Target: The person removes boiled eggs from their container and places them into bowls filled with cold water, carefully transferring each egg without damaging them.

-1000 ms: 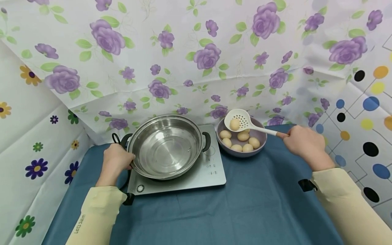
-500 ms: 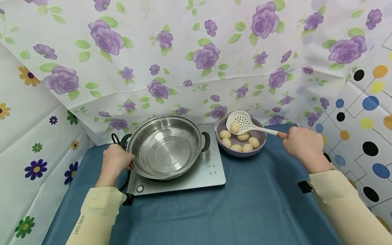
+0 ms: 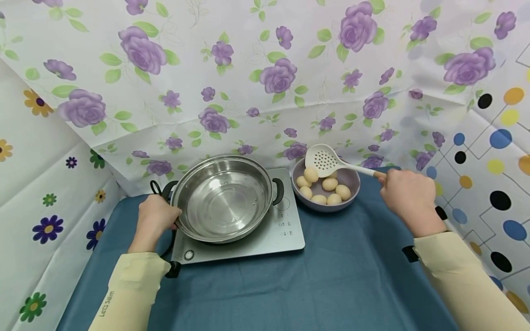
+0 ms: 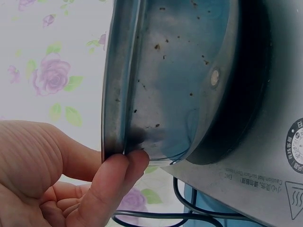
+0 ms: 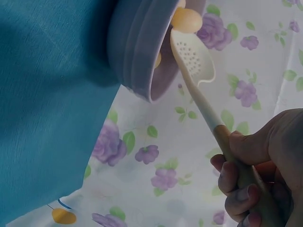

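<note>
My right hand (image 3: 407, 197) grips the wooden handle of a white skimmer (image 3: 325, 156). Its perforated head leans over the left back of a purple bowl (image 3: 327, 208) holding several eggs (image 3: 342, 191). One egg (image 3: 311, 174) sits at the left lip of the skimmer; in the right wrist view this same egg (image 5: 187, 20) is just past the skimmer's tip. Thumb and fingers of my left hand (image 3: 156, 214) pinch the rim of a steel pot (image 3: 223, 202) near its left handle, as the left wrist view shows. No food is visible inside the pot.
Under the pot is a silver induction cooker (image 3: 248, 252), with a black cord (image 4: 165, 215) at its left. A blue cloth (image 3: 265, 294) covers the table. Flowered sheeting (image 3: 248, 92) hangs behind, and patterned sheeting stands at both sides.
The skimmer dipped slightly, then its head tilted. The egg on it moved left and down, from the scoop to its lip. The left hand and pot stayed in place.
</note>
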### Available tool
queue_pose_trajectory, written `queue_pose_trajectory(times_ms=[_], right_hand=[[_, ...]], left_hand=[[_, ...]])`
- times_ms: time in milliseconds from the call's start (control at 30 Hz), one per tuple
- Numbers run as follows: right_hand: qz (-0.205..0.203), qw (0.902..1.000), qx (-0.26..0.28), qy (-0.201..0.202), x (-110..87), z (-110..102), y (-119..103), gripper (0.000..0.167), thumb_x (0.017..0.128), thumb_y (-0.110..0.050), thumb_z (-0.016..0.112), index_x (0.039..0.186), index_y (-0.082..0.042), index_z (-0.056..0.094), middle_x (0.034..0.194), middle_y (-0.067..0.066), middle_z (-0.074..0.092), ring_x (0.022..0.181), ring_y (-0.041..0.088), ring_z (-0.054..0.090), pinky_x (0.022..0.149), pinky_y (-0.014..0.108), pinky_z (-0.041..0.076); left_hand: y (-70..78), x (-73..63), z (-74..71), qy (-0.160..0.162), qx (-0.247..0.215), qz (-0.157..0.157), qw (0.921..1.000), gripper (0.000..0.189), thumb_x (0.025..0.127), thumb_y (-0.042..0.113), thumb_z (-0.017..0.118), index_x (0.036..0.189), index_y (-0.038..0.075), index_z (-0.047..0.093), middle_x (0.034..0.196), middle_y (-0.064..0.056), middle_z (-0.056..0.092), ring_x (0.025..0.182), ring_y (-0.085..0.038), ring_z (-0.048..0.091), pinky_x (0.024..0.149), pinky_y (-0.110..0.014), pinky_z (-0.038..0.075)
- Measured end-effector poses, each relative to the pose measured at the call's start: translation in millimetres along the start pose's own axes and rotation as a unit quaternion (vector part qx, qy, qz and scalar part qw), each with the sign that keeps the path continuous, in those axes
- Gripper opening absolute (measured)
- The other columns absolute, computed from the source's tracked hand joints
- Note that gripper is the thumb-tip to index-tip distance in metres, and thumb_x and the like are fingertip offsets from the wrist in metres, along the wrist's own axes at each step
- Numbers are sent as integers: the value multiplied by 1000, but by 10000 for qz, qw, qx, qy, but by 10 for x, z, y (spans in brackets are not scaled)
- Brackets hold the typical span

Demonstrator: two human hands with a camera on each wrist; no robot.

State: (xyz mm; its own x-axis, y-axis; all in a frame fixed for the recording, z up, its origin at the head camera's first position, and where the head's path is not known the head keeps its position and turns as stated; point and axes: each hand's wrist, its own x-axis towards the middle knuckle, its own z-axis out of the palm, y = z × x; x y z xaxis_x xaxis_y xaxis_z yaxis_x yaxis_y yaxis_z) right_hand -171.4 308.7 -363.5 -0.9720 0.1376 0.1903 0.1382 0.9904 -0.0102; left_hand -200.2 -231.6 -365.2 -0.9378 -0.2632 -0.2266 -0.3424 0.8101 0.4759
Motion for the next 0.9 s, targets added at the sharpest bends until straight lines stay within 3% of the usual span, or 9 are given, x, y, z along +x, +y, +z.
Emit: queue_pose_trajectory(times_ms=[467, 667, 900], right_hand=[[71, 9999, 14, 84, -30, -38, 4, 40, 95, -36, 48, 71, -5, 58, 48, 9, 44, 37, 26, 40, 33, 38, 29], [145, 9993, 278, -191, -48, -52, 41, 36, 95, -35, 47, 79, -6, 62, 53, 10, 47, 41, 27, 43, 36, 40, 30], [161, 9920, 1000, -751, -70, 8, 175, 44, 95, -49, 42, 86, -14, 67, 54, 7, 47, 44, 24, 40, 38, 35, 28]], left_hand=[[-13, -1, 13, 88, 55, 104, 9999, 25, 81, 15, 57, 67, 0, 70, 45, -4, 61, 44, -17, 61, 45, -32, 47], [-11, -7, 13, 65, 20, 78, 9999, 25, 81, 16, 57, 67, -1, 70, 46, -5, 62, 44, -17, 62, 45, -32, 47], [1, -8, 10, 55, -13, 63, 10000, 25, 81, 16, 57, 68, -1, 70, 46, -5, 62, 45, -17, 62, 45, -32, 47]])
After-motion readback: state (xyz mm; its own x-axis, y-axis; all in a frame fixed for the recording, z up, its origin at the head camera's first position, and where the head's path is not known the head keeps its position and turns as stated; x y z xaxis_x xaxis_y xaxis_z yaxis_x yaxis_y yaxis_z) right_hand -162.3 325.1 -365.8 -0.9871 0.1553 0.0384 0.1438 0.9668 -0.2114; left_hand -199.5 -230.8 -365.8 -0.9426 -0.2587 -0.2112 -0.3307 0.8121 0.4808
